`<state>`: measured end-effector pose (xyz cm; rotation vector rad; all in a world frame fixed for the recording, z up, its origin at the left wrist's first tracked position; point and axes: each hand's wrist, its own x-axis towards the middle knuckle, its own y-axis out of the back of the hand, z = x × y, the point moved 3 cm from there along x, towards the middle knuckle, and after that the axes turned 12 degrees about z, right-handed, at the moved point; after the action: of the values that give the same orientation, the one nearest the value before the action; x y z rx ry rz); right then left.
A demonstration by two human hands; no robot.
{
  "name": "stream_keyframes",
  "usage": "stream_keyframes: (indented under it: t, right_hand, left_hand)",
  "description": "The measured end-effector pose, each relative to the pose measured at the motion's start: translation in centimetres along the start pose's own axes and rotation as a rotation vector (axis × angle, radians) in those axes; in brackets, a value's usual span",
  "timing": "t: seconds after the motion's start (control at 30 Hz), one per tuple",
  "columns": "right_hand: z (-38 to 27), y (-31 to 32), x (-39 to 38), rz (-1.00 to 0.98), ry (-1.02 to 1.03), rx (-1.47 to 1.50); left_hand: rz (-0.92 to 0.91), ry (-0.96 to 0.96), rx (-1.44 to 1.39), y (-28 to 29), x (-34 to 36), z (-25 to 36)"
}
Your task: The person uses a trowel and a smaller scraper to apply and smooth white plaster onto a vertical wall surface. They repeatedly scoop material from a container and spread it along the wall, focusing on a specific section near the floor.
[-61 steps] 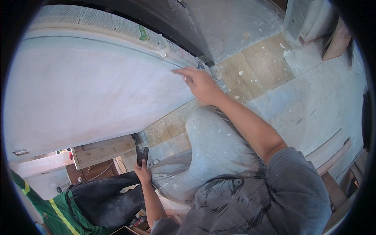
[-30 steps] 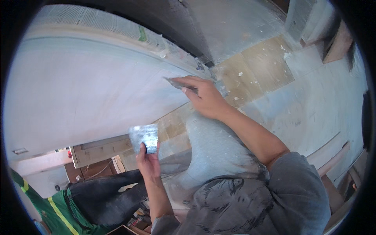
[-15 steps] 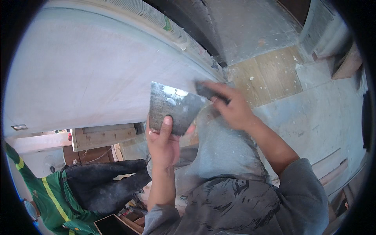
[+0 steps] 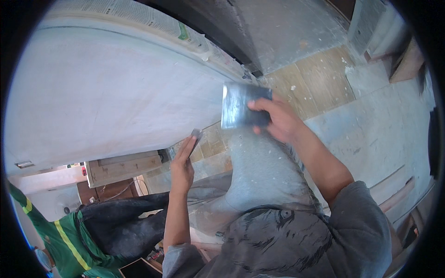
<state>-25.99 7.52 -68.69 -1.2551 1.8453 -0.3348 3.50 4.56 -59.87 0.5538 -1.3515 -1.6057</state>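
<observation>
My right hand (image 4: 283, 121) grips a broad, flat metal putty scraper (image 4: 237, 107). Its thumb lies on the dark upper part, and the shiny blade points left, slightly blurred. Lower and to the left, my left hand (image 4: 181, 167) is closed on a second putty scraper (image 4: 196, 135), turned nearly edge-on, so most of its face is hidden. Both tools are apart from each other. Beside them stretches a smooth whitish wall (image 4: 111, 88); whether either blade touches it I cannot tell.
Printed paper (image 4: 162, 23) covers the wall's far edge. Tan floor tiles (image 4: 320, 83) carry white specks. At lower left another person in a green top (image 4: 69, 236) and dark trousers is close by. A pale wooden cabinet (image 4: 123, 167) stands beyond my left hand.
The left scraper has turned from face-on to nearly edge-on as my left hand lowered slightly. The right scraper has swung round, so its blade's broad face now shows.
</observation>
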Motion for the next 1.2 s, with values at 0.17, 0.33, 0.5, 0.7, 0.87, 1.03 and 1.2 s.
stream_keyframes:
  t: [0.17,0.33,0.5,0.7,0.87,1.03,1.2]
  right_hand:
    - [-0.7,-0.5,8.4,0.058,0.758,-0.774]
    - [-0.3,-3.3,10.2,0.084,0.943,-0.856]
    - [-0.6,-3.3,11.3,0.093,1.003,-0.893]
    - [-0.3,-4.4,10.7,0.069,0.98,-0.909]
    - [0.4,-4.3,11.1,0.079,1.009,-0.898]
    - [1.2,-4.4,10.1,0.073,0.998,-0.857]
    - [2.3,-3.5,9.0,0.043,1.034,-0.813]
  left_hand:
    - [-0.061,0.383,-0.03,-0.4,-7.2,-12.5]
    - [0.028,0.83,-0.161,0.3,-15.6,-24.7]
    - [0.104,0.895,-0.273,-0.7,-16.3,-25.6]
    - [0.124,0.84,-0.298,-0.4,-17.6,-27.6]
    - [0.116,0.812,-0.368,-1.3,-17.2,-27.7]
    - [0.119,0.797,-0.329,-1.2,-17.7,-28.3]
    - [0.087,0.847,-0.328,-1.3,-17.1,-28.0]
